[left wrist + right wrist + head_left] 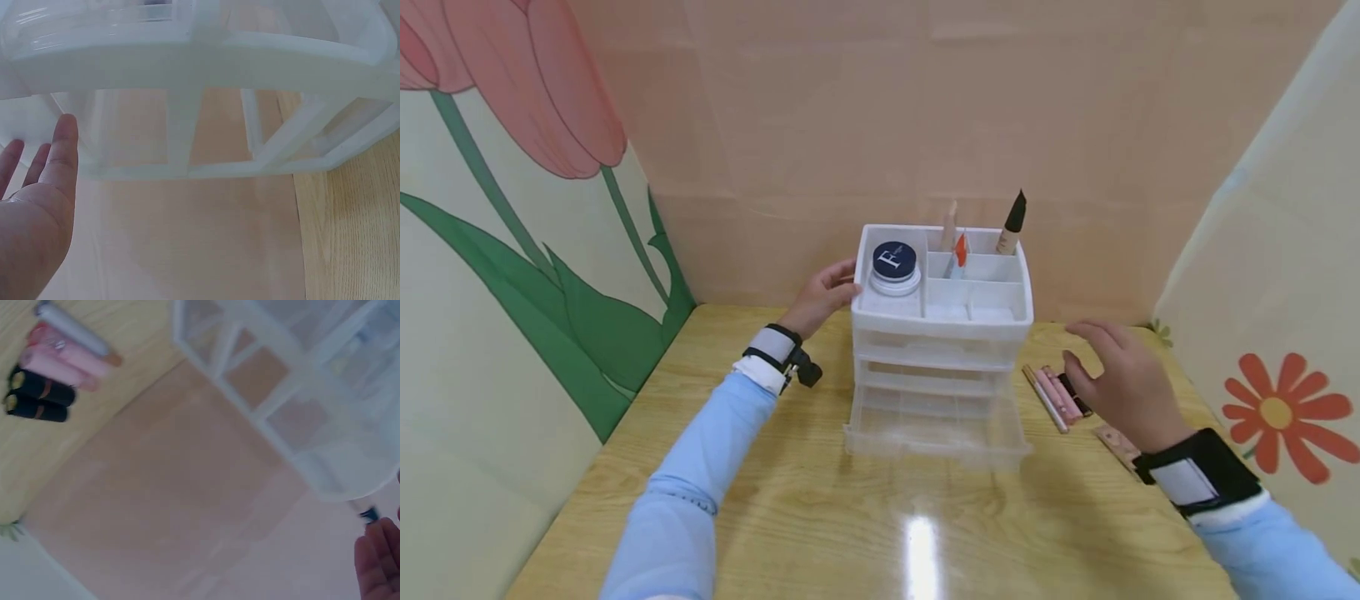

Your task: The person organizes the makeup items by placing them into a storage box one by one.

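Observation:
A white plastic drawer organiser (942, 322) stands mid-table, its clear bottom drawer (936, 427) pulled out. The top tray holds a jar with a dark blue lid (894, 263), a black-capped tube (1012, 222) and an orange-tipped item (959, 248). My left hand (823, 296) is at the organiser's upper left side. In the left wrist view its fingers (62, 150) are straight and close to the organiser's wall (187, 69); contact is unclear. My right hand (1120, 379) hovers with loosely bent fingers over a row of pink and black lipsticks (1057, 397), holding nothing. The right wrist view shows these lipsticks (47, 381).
A flat pinkish stick (1116, 446) lies on the wooden table (880, 525) near my right wrist. Painted panels with flowers close in the left, back and right sides. Bare tabletop lies in front of the organiser.

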